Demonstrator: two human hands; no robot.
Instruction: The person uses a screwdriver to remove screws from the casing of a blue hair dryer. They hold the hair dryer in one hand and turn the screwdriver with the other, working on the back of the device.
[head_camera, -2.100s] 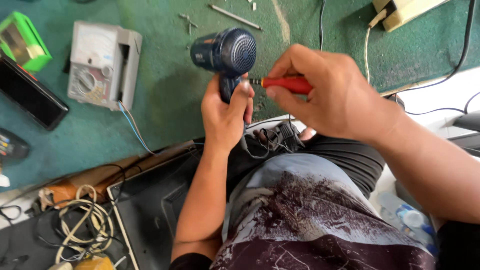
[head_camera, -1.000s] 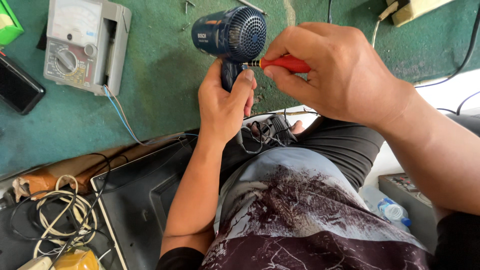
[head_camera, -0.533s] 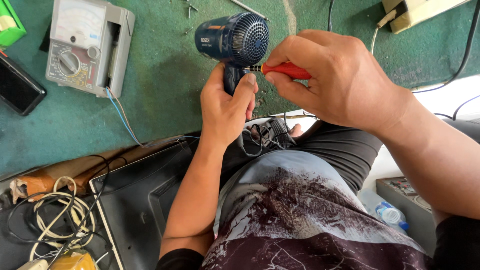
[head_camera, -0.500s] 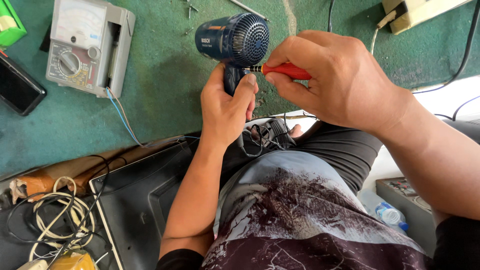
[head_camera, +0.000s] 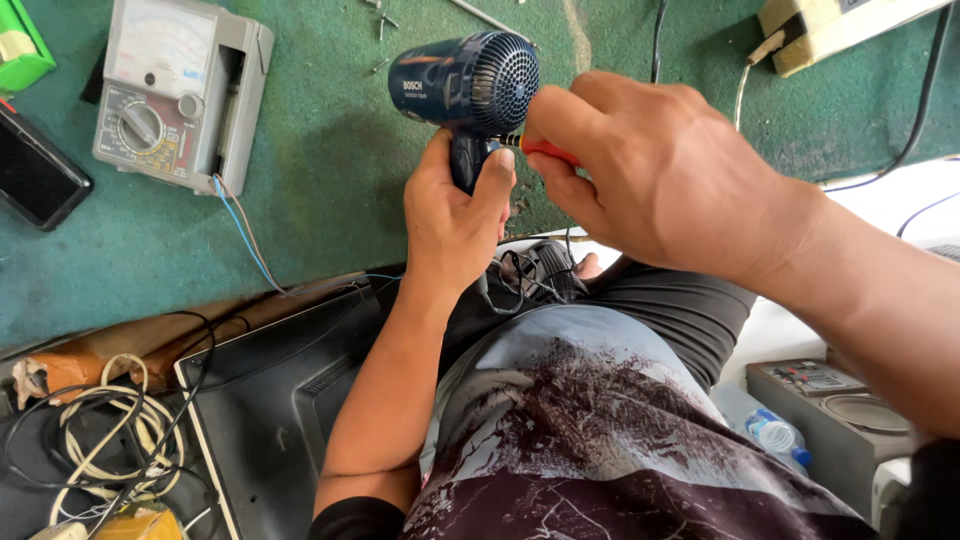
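Left hand (head_camera: 455, 215): grip wrapped around the handle of the hair dryer (head_camera: 465, 85), thumb up along the handle's side, holding it just above the worktop (head_camera: 330, 180).
Right hand (head_camera: 650, 170): grip narrow, fingertips pinched on the red handle of a screwdriver (head_camera: 545, 150), whose tip meets the dryer where handle joins barrel.
Hair dryer: dark blue glossy plastic, short rounded barrel, round rear grille of fine radial slots facing the camera.
Worktop: covered in green felt-like cloth, rough and stained.
Multimeter (head_camera: 180, 90): boxy grey plastic case with a pale dial face and a round black knob, lying well left of the dryer; thin blue and pale wires trail from it.
Cable coil (head_camera: 105, 430): cream cord looped among black leads, lower left.
Bottle (head_camera: 775, 435): clear plastic, blue cap, lower right by a grey box.
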